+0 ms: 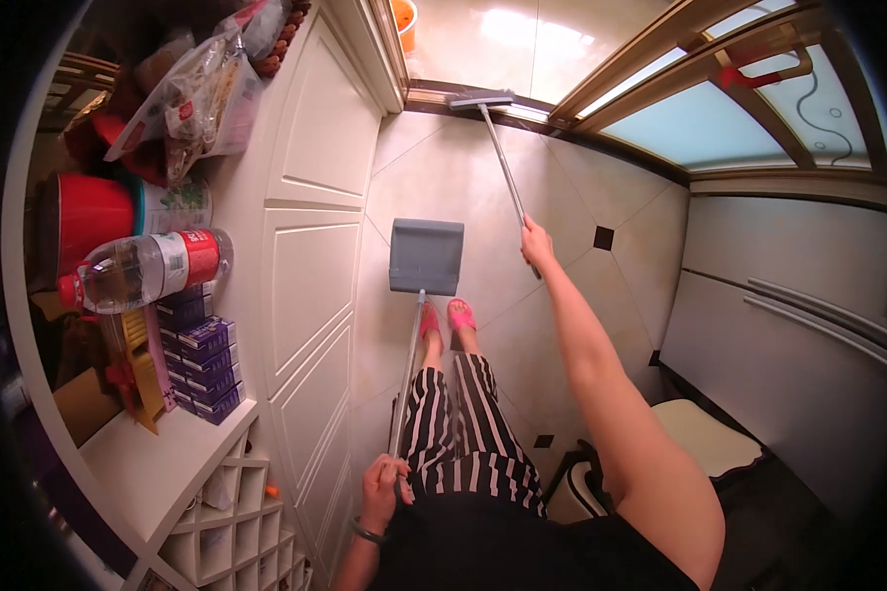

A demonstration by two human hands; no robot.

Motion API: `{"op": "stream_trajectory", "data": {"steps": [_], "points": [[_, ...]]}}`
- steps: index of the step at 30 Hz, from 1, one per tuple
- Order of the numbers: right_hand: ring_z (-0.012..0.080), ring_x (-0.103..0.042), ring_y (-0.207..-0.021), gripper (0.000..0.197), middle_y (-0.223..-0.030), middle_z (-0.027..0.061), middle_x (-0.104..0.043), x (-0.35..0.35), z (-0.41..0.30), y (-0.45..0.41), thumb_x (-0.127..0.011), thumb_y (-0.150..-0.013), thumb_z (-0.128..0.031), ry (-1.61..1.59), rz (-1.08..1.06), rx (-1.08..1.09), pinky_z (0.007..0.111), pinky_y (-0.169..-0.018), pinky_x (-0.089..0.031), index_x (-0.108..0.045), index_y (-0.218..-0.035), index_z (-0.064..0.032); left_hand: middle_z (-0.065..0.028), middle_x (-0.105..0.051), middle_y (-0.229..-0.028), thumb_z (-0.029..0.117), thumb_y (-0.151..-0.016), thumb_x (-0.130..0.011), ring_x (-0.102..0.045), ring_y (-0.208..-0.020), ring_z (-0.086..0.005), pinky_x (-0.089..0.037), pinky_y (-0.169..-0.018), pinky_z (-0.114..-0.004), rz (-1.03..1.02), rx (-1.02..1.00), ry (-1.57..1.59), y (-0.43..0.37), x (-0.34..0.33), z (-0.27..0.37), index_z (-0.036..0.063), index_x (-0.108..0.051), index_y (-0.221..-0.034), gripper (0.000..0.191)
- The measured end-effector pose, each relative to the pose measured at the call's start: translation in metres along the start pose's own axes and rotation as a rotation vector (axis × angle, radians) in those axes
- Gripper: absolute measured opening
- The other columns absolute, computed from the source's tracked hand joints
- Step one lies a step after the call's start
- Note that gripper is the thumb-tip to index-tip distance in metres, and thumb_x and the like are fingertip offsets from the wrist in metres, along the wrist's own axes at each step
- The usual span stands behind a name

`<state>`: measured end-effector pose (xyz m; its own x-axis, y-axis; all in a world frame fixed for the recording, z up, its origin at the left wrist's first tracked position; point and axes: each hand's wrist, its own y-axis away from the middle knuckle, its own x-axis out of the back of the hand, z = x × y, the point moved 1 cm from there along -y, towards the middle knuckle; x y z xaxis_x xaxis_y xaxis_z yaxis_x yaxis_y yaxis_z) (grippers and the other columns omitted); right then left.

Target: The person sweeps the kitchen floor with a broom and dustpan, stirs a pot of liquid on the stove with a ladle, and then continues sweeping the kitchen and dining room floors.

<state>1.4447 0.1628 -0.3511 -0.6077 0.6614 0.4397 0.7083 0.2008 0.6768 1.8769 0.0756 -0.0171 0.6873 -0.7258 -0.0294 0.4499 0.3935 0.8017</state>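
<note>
My left hand (384, 487) grips the upper end of a long metal handle. At its far end a grey dustpan (426, 251) rests on the tiled floor just ahead of my feet. With my arm stretched forward, my right hand (537, 244) is closed around the metal handle of a broom (504, 162). The grey broom head (482, 100) lies at the sill of the doorway (432, 98), well apart from the dustpan. Whether any dirt lies by the bristles is too small to tell.
White cabinet doors (316, 266) line the left side, under a shelf with a plastic bottle (155, 267) and stacked purple boxes (205, 369). A wood-framed glass door (695, 125) stands front right, above a grey cabinet (791, 295). A chair (702, 436) is at right. An orange bucket (406, 26) stands beyond the doorway.
</note>
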Motion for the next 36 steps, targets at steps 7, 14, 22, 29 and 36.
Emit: {"op": "stream_trajectory", "data": {"steps": [7,14,22,29,36], "points": [[0.0171,-0.051,-0.041,0.045,-0.052,0.0052,-0.048,0.001,0.202,0.097,-0.039,-0.092,-0.022,0.186,0.093,-0.008,0.034,-0.042,-0.045,-0.041,-0.137,-0.0239,-0.011,-0.056,-0.077,0.027,-0.094,-0.038,-0.048,-0.038,-0.0125,-0.044,-0.048,-0.025,0.004,-0.055,-0.011,-0.006,-0.014,0.007,-0.0006,-0.051,-0.079,0.034],[0.0133,-0.047,-0.041,0.049,-0.052,0.0041,-0.049,0.087,0.167,0.289,-0.043,-0.088,-0.017,0.015,-0.096,-0.368,0.03,-0.039,-0.041,-0.043,-0.137,-0.019,-0.0113,-0.057,-0.077,0.027,-0.094,-0.038,-0.047,-0.037,-0.0129,-0.043,-0.046,-0.025,0.091,-0.043,0.114,0.013,-0.015,-0.013,0.0001,-0.05,-0.078,0.033],[0.0105,-0.041,-0.037,0.049,-0.053,-0.0017,-0.039,0.076,0.066,0.151,-0.038,-0.089,-0.013,-0.228,-0.119,-0.059,0.027,-0.034,-0.035,-0.042,-0.137,-0.0154,-0.0114,-0.056,-0.073,0.025,-0.094,-0.039,-0.048,-0.038,-0.014,-0.043,-0.046,-0.025,0.157,-0.015,0.172,0.024,-0.02,-0.028,0.0005,-0.049,-0.075,0.032],[0.0133,-0.037,-0.034,0.022,-0.052,0.0017,-0.04,0.039,-0.058,-0.079,-0.035,-0.092,-0.016,-0.226,-0.003,0.142,0.029,-0.031,-0.033,-0.052,-0.107,-0.0121,-0.0089,-0.047,-0.047,0.027,-0.095,-0.037,-0.044,-0.037,-0.0154,-0.048,-0.066,-0.03,0.212,0.004,0.14,0.024,-0.03,-0.016,0.001,-0.047,-0.07,0.038],[0.0161,-0.044,-0.039,0.023,-0.05,0.004,-0.04,0.0,-0.098,-0.155,-0.038,-0.096,-0.028,-0.388,-0.167,-0.03,0.032,-0.032,-0.035,-0.043,-0.083,-0.0101,-0.013,-0.053,-0.076,0.017,-0.094,-0.038,-0.052,-0.042,-0.0139,-0.045,-0.052,-0.025,0.153,-0.009,0.196,0.014,-0.027,-0.029,-0.0014,-0.047,-0.079,0.025]]}}
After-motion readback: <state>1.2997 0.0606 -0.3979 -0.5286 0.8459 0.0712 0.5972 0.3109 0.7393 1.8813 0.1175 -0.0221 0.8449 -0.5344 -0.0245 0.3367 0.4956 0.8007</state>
